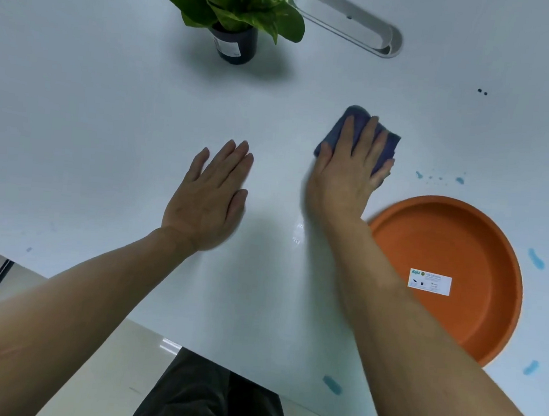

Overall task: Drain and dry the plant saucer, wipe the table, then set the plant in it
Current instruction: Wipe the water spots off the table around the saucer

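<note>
My right hand (347,177) presses flat on a folded dark blue cloth (385,144) on the white table (109,110), fingers spread over it. My left hand (211,195) lies flat and open on the table to its left, holding nothing. The orange plant saucer (456,243) sits at the right, just beside my right forearm, with a white label inside. A leafy green plant in a dark pot (236,43) stands upright at the far middle of the table.
Blue liquid spots (536,259) and smears lie on the table around the saucer and near the front edge (332,385). A long white cable slot (355,24) sits behind the plant. The table's front edge runs diagonally across the lower left.
</note>
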